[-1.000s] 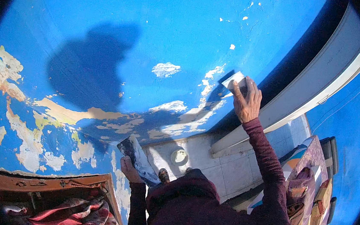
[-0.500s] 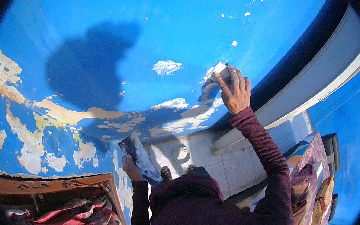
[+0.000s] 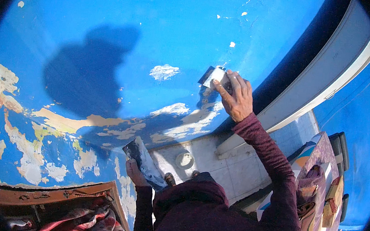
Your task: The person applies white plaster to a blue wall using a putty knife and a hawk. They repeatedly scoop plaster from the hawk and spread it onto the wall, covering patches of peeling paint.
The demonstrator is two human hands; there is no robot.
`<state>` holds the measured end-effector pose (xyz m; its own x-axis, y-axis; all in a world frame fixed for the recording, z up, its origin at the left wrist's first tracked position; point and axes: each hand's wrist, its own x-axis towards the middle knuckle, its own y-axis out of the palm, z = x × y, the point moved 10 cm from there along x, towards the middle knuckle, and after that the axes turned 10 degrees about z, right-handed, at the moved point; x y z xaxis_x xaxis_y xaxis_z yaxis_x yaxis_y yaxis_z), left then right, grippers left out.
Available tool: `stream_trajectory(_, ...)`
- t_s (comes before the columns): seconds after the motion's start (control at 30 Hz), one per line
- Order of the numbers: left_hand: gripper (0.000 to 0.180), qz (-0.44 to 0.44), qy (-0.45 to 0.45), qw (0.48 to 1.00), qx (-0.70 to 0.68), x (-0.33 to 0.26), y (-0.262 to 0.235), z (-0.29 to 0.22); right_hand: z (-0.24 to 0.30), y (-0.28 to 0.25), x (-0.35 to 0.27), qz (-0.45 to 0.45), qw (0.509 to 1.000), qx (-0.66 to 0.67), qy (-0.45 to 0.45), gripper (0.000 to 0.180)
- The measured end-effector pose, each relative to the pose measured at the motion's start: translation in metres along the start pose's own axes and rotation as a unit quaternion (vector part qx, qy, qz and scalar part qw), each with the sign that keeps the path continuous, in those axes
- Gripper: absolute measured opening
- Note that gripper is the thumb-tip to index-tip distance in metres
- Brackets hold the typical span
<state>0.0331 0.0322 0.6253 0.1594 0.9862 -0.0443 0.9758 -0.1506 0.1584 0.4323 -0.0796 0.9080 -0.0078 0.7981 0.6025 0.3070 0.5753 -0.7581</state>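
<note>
My right hand (image 3: 236, 96) is raised against a blue wall (image 3: 157, 29) and grips a flat metal putty knife (image 3: 214, 77) whose blade lies on the paint. Just left of the blade sits a small white filler patch (image 3: 164, 71). Below it the paint is peeled into cream and white patches (image 3: 180, 115). My left hand (image 3: 135, 175) is held low by my body and holds a flat board loaded with white filler (image 3: 145, 162). Both arms wear dark red sleeves.
A grey-white door or window frame (image 3: 325, 70) runs diagonally at the right. A tiled floor with a round white lid (image 3: 184, 160) lies below. A patterned cloth pile with boxes (image 3: 319, 184) is at right, and a brown wooden frame with red cloth (image 3: 67, 202) at lower left.
My right hand has drawn the putty knife leftward and slightly down along the wall. My left hand with the board has stayed in place.
</note>
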Motion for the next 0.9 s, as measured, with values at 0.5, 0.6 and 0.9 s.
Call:
stream_trajectory(0.5,0.025,-0.032,0.021,0.999,-0.004,-0.011,-0.018,-0.013,-0.031,0.019,-0.023,0.021,0.993,-0.070,0.091,0.067)
stream_trajectory(0.6,0.025,-0.032,0.038,0.998,0.027,-0.009,-0.021,-0.012,-0.019,0.001,-0.018,-0.013,0.996,-0.057,0.072,0.068)
stream_trajectory(0.9,0.024,-0.006,-0.004,1.000,0.009,-0.006,0.007,-0.024,0.002,0.017,0.002,0.022,0.996,-0.079,0.045,0.071)
